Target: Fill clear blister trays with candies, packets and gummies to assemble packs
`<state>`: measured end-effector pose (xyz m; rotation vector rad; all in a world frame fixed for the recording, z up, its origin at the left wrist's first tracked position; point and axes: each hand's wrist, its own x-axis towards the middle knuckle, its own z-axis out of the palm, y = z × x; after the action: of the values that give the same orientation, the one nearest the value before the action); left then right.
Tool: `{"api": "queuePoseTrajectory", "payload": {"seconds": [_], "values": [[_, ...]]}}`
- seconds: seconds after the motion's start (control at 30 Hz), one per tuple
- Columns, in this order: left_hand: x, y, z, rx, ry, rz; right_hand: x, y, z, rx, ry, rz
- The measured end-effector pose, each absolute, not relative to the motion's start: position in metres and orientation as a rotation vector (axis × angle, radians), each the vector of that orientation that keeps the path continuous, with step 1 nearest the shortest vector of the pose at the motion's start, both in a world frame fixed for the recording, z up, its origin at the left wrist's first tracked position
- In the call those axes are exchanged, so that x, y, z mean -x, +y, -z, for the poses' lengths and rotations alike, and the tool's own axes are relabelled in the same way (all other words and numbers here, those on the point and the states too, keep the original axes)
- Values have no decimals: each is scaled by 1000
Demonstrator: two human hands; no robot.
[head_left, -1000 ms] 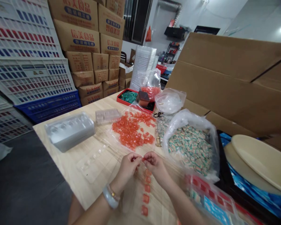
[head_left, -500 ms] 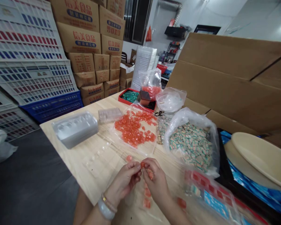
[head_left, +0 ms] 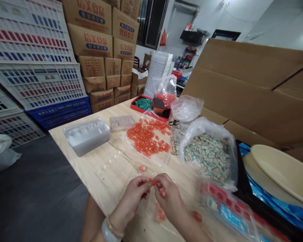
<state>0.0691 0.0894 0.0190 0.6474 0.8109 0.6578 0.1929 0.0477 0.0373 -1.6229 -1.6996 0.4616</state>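
Orange translucent candy (head_left: 153, 182) is being pinched between the fingertips of the left hand (head_left: 131, 203) and the right hand (head_left: 169, 198), both grips nearly closed on it. A loose candy cube (head_left: 141, 168) is lying just ahead on the pale wood counter (head_left: 83, 174), near a crinkled plastic bag of orange cubes (head_left: 147, 139). Stacked cartons (head_left: 89, 38) printed 信美食品 are standing behind, while a bag of green-and-cream wrapped sweets (head_left: 207, 158) is slumping to the right.

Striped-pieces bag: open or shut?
The bag is open: its clear plastic mouth gapes wide, and the striped pieces lie exposed inside. No tie or seal is visible.
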Motion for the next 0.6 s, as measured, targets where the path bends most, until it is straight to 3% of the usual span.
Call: {"api": "queuePoseTrajectory", "payload": {"seconds": [0.33, 0.5, 0.6], "values": [[-37, 68, -12, -557, 794, -521, -175, 35, -28, 1576, -1663, -888], [-28, 84, -7, -691, 1039, -888, -167, 69, -22, 1842, -1751, -537], [-24, 92, 0, -744, 1068, -895, -162, 89, -20, 2015, -1911, -465]]}}
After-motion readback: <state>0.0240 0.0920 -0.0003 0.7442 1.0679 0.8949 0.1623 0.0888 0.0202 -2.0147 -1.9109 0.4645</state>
